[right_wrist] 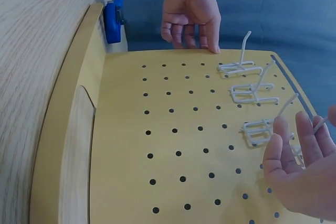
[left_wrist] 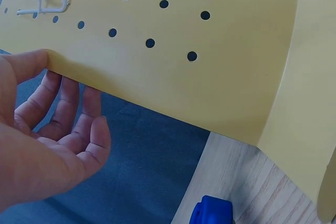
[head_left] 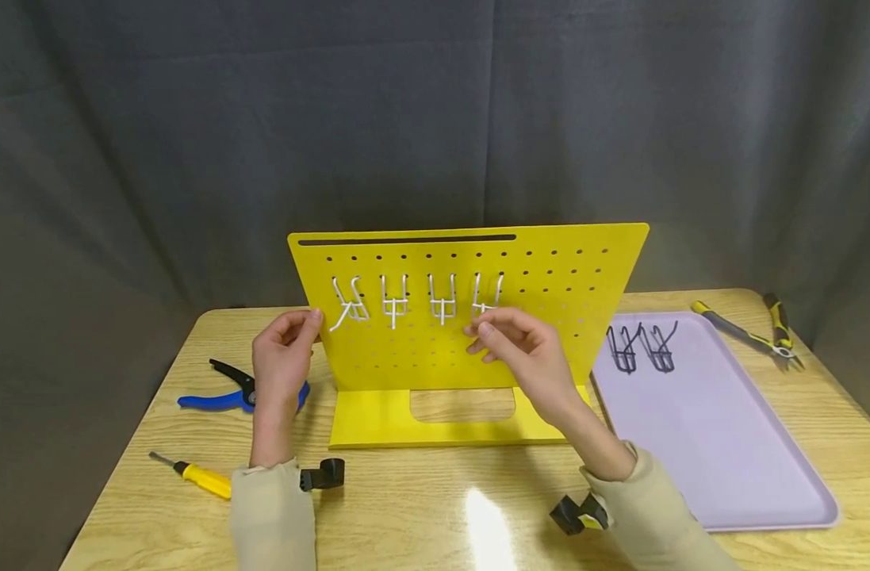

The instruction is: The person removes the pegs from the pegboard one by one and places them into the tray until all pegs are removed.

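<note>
A yellow pegboard (head_left: 420,377) stands upright on its flat foot in the head view. With thumb in front and fingers behind, my left hand (head_left: 285,357) grips its left edge, as the left wrist view confirms. Four white wire hooks sit in a row on the upper board: the leftmost hook (head_left: 352,305) has its prong slanting to the lower left, then a second hook (head_left: 395,306) and a third hook (head_left: 442,306). My right hand (head_left: 527,357) pinches the prong of the rightmost hook (head_left: 500,284), whose lower part is partly hidden by the fingers.
A lavender tray (head_left: 720,452) on the right holds two dark wire hooks (head_left: 626,361). Beyond it lie two yellow-and-black pliers (head_left: 779,321). Blue-handled pruners (head_left: 213,402) and a yellow screwdriver (head_left: 206,480) lie on the wooden table's left side. A dark curtain (head_left: 406,119) hangs behind.
</note>
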The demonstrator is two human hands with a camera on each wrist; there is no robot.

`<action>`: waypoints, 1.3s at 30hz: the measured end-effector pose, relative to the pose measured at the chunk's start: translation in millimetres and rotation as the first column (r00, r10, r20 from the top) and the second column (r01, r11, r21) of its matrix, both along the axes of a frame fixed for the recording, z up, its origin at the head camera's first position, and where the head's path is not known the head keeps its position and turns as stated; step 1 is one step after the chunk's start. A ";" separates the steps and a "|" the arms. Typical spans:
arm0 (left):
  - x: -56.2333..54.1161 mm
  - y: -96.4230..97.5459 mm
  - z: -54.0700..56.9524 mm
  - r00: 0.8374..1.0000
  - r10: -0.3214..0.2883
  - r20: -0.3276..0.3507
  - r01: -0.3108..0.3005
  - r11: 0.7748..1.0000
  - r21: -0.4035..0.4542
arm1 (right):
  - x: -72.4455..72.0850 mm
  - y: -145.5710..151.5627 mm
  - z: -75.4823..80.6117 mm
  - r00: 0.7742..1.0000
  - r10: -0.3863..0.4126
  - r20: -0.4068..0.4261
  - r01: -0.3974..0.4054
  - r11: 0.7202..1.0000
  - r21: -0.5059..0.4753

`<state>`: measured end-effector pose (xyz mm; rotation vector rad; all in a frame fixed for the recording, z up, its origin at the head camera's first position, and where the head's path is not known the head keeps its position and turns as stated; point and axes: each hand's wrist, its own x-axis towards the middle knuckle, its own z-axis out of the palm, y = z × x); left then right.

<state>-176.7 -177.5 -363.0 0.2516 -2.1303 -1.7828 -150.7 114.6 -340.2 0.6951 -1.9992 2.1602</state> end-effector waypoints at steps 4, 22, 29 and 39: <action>-0.2 0.6 0.3 1.000 0.001 0.006 -0.001 1.000 0.002 | 2.8 2.7 4.2 1.000 0.019 0.010 -0.018 0.999 -0.029; 1.5 0.5 0.2 1.000 0.000 0.023 0.000 1.000 -0.003 | 14.0 20.5 11.2 0.998 0.058 -0.025 -0.060 0.996 -0.064; 0.6 0.5 -0.7 1.000 0.006 0.009 -0.006 1.000 -0.010 | 18.9 38.3 9.0 1.000 0.028 0.011 -0.027 0.999 -0.024; 0.5 -0.5 -0.5 1.000 0.006 0.024 -0.006 1.000 -0.009 | 27.3 65.9 -0.1 0.999 0.026 0.030 -0.024 0.999 -0.047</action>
